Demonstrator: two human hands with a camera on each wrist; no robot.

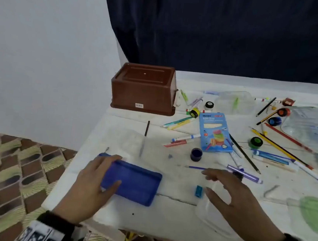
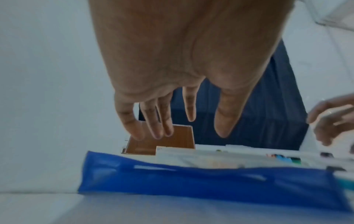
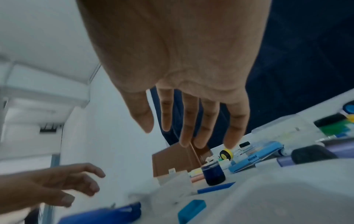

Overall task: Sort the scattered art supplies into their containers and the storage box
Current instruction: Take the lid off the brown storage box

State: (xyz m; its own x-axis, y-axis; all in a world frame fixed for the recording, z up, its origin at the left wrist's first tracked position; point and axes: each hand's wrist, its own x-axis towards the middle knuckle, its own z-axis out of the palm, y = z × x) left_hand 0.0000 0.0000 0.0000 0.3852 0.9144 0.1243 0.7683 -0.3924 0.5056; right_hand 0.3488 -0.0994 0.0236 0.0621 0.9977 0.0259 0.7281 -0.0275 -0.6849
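Note:
A blue zip pouch point(image 1: 135, 185) point(image 2: 191, 181) lies near the table's front left corner. My left hand point(image 1: 109, 170) point(image 2: 189, 134) hovers over its left end with straight, spread fingers and holds nothing. My right hand point(image 1: 209, 180) point(image 3: 172, 136) is spread above a clear plastic tub point(image 1: 209, 215), also holding nothing. A small teal sharpener point(image 1: 198, 191) point(image 3: 191, 210) lies between the hands. The brown storage box point(image 1: 143, 88) point(image 3: 172, 159) stands upside down at the back left. Pens, pencils and paint pots lie scattered to the right.
A blue crayon box point(image 1: 215, 132), a dark blue paint pot point(image 1: 196, 154) and a purple pen point(image 1: 244, 174) lie just beyond my right hand. Another clear container point(image 1: 235, 102) stands at the back. The table edge point(image 1: 62, 179) drops to patterned floor on the left.

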